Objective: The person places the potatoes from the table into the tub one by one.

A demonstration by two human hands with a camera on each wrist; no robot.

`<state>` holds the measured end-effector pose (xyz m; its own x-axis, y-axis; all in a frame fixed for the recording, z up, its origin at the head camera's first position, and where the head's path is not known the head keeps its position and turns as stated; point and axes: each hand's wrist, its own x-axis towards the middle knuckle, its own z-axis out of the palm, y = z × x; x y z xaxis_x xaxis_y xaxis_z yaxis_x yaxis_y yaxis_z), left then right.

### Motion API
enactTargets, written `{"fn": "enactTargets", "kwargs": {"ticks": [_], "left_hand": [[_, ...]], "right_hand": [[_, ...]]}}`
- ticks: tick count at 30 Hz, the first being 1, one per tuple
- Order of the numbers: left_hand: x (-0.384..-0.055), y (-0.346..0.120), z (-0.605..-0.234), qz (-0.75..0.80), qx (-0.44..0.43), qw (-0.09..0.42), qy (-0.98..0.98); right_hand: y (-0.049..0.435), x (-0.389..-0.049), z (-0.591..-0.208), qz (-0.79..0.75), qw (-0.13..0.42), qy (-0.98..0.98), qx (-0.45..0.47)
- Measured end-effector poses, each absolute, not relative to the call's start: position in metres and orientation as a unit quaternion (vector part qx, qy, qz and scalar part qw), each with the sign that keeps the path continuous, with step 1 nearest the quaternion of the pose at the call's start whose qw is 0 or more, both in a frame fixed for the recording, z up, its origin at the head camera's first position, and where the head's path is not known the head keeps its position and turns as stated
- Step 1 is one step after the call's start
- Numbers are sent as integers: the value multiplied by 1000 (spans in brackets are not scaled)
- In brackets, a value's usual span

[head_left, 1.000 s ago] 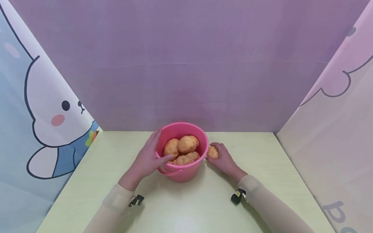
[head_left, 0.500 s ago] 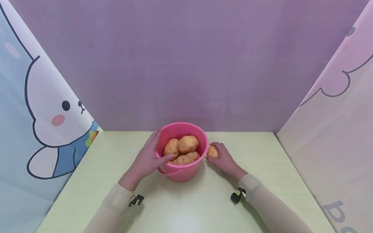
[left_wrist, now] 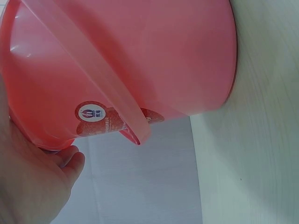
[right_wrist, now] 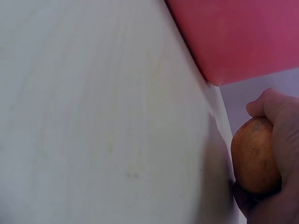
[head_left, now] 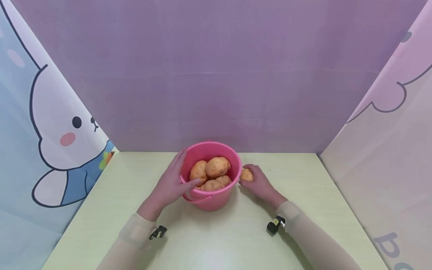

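Note:
A pink bucket (head_left: 221,197) stands upright on the table with several potatoes (head_left: 217,167) inside it. My left hand (head_left: 172,182) holds the bucket's rim at its left side, the thumb lying over the front-left edge. In the left wrist view that hand (left_wrist: 32,182) touches the rim beside the hanging handle (left_wrist: 100,74). To the right of the bucket, my right hand (head_left: 260,184) grips one more potato (head_left: 246,175), thumb and fingers around it. The right wrist view has this potato (right_wrist: 254,156) close above the table, apart from the bucket wall; part of it is hidden by the hand.
The pale wooden table (head_left: 216,240) reaches back to a purple cloth wall (head_left: 216,75). Printed side walls rise at the left and right, the left one with a cartoon rabbit (head_left: 60,123). A small black camera sits at each wrist.
Almost nothing differs. The right hand with its potato has shifted very slightly. The left hand and the bucket have stayed in place.

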<state>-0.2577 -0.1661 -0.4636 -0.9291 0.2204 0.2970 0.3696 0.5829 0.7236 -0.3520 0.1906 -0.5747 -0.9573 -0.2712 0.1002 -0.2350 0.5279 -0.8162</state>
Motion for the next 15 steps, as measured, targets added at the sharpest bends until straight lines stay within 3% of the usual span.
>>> {"fn": "enactTargets", "kwargs": {"ticks": [15], "left_hand": [[-256,-166,-462,-424,-165,86,-886]], "right_hand": [[196,-353,-554,-487,28,864,-123]]}}
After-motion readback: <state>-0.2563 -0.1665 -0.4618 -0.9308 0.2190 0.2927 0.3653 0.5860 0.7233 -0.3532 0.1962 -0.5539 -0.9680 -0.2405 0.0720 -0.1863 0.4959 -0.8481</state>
